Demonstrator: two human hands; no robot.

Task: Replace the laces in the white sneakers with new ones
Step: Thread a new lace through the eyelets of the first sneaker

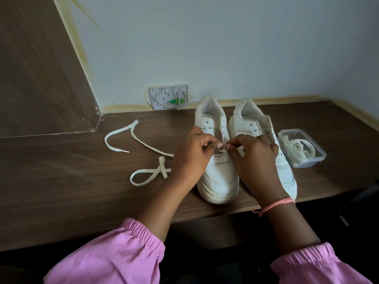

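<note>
Wooden desk (61,201), scuffed white sneakers (219,175), both hands (190,158) pinching lace (222,149)

Dark wood table (61,191); on it two white sneakers (220,181); loose lace (143,177); plastic container (301,148).

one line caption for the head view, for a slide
Both hands, left hand and right hand, pinch a lace on the left sneaker, beside a lace tub.
</note>
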